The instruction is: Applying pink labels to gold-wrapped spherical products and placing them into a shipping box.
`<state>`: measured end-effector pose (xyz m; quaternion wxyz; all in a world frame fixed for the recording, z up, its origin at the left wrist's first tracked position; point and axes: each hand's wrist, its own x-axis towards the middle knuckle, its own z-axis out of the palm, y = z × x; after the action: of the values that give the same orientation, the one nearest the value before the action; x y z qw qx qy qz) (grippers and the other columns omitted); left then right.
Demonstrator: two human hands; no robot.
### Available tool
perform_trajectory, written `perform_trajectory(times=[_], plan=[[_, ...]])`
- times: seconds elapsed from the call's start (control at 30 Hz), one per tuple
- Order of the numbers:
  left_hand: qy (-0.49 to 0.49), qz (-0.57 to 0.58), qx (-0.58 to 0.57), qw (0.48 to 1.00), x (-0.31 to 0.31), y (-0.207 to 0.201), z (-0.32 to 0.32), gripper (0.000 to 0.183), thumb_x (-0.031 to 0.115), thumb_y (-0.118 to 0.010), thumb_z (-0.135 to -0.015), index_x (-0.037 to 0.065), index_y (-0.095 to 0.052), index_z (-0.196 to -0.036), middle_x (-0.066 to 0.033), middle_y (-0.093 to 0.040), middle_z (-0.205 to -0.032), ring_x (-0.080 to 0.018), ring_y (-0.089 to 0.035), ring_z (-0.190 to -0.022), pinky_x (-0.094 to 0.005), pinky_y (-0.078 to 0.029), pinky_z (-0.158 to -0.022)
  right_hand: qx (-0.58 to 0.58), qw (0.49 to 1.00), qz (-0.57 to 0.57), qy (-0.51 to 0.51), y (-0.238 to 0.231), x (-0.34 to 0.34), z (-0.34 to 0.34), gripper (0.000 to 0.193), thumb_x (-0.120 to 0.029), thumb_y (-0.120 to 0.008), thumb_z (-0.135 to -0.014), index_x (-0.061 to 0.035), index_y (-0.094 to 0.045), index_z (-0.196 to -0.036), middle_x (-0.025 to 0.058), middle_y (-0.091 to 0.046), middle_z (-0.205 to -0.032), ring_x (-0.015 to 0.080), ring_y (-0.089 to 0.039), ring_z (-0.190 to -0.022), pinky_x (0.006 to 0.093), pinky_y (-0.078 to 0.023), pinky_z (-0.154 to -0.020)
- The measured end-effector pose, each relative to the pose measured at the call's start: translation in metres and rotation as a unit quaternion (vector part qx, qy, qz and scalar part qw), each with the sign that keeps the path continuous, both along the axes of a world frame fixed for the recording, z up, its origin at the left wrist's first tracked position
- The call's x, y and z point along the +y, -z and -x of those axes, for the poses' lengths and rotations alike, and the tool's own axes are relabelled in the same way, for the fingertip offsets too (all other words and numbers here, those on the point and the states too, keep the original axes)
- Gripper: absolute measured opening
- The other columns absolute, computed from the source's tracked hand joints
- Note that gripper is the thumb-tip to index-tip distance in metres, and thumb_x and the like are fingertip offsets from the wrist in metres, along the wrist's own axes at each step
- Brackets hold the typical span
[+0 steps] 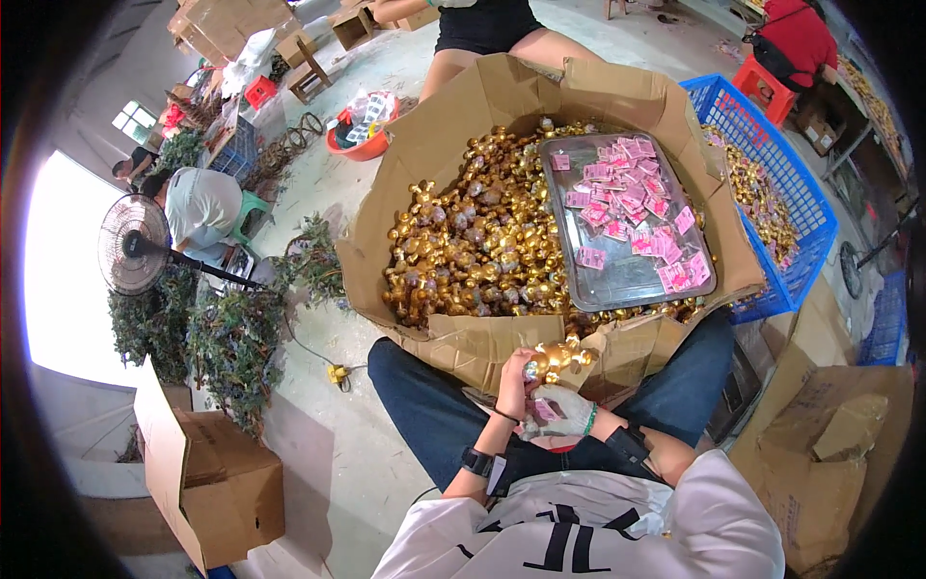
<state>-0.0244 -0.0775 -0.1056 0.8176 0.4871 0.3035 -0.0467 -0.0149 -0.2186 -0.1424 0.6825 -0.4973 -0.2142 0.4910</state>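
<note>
My left hand [515, 384] is closed round one end of a shiny gold bear-shaped figurine [567, 357], held above my lap at the box's near edge. Just below it, my right hand [571, 413] wears a pale glove with a green cuff. A small pink printed card [546, 409] lies against its fingers, which look closed on it. In front of me, a big cardboard box [391, 174] is heaped with similar gold figurines [463, 246]. On top of that heap, to the right, rests a metal tray [617, 291] scattered with pink cards [632, 198].
A blue plastic crate [810, 217] of gold pieces stands right of the box. Flattened cardboard [820, 473] lies at lower right, an open carton [231, 492] at lower left. At left are a standing fan [133, 244] and artificial greenery [231, 347]. Another person sits across the box.
</note>
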Motion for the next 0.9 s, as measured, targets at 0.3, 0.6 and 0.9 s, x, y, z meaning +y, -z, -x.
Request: perform_trajectory(times=[0.3,0.6,0.9], plan=[[0.034,0.026,-0.033,0.999,0.005,0.017,0.003,0.030,0.035,-0.041,-0.088,0.009,-0.055,-0.091,0.0028,-0.048,-0.070,-0.0059,-0.038,-0.052,-0.0207,-0.025,-0.044,0.285,0.954,0.098,0.003,-0.021,0.018,0.002,0.033,-0.033,-0.050,-0.094,-0.0037,-0.053,-0.108,0.0070,-0.063,-0.094,0.0158,-0.061,-0.077,0.0292,-0.050,-0.065],[0.022,0.056,-0.023,0.998,0.005,0.020,0.001,0.028,0.034,-0.042,-0.089,0.009,-0.055,-0.090,-0.0004,-0.050,-0.068,-0.0088,-0.040,-0.048,-0.0211,-0.026,-0.041,-0.359,0.932,0.035,-0.044,0.036,0.007,0.008,0.035,-0.044,-0.045,-0.095,-0.0106,-0.054,-0.099,0.0008,-0.057,-0.083,0.0089,-0.052,-0.066,0.0257,-0.043,-0.056],[0.004,0.059,-0.010,0.998,0.003,0.017,0.001,0.029,0.033,-0.042,-0.089,0.007,-0.055,-0.089,-0.0022,-0.051,-0.068,-0.0100,-0.041,-0.046,-0.0216,-0.027,-0.039,-0.038,0.983,0.152,-0.097,0.025,0.009,0.003,0.040,-0.048,-0.040,-0.096,-0.0104,-0.054,-0.094,-0.0012,-0.053,-0.072,0.0096,-0.050,-0.061,0.0275,-0.041,-0.053]])
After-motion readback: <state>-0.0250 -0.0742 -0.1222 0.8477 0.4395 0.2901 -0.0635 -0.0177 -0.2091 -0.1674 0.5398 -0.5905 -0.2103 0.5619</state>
